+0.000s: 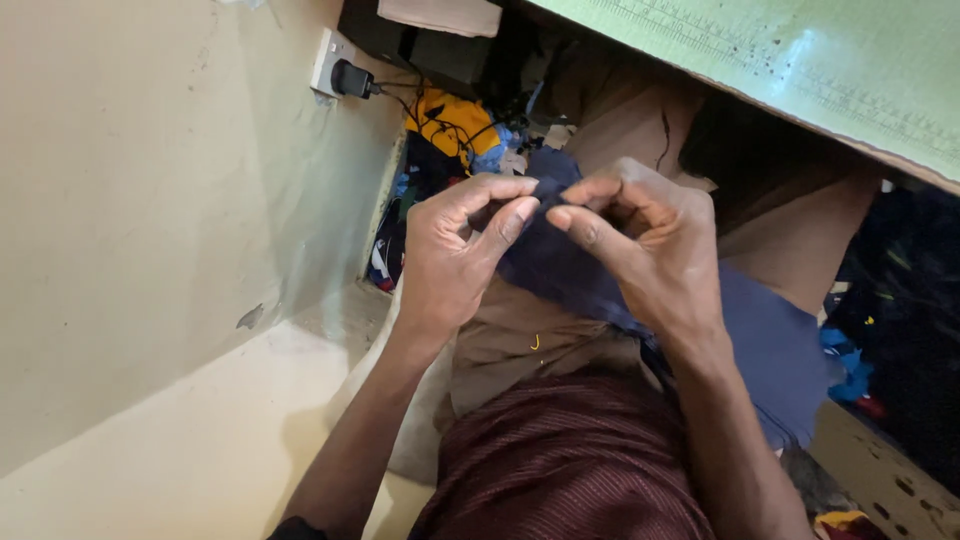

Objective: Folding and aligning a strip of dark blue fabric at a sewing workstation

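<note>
— Pinching the edge of this dark blue cloth (560, 265) is what I do with both hands, there in the head view. My left hand (455, 255) has thumb and forefinger closed on the top of the fold, and my right hand (650, 250) is clamped on the same edge just beside it, fingertips nearly touching.

— Where does the cloth lie?

— It hangs from my fingers down over my lap, across my brown trousers (520, 345), and spreads out to my right past my wrist. I judge I am at the fine stage, working one small spot on the edge; what I hold there beyond cloth is too small to tell.

— And what does the next move call for?

— As I judge it, a steady grip from both hands and very little travel, since the spot sits right between the fingertips.

— Count things for me.

— Two hands, one blue cloth. One wall socket (330, 60) with one black plug (352, 78) in it on the cream wall (150, 200). One green cutting mat (800, 70) lying on the counter above my knees. One heap of mixed coloured scraps (450, 130) on the floor by the wall; I cannot count the pieces in it.
</note>
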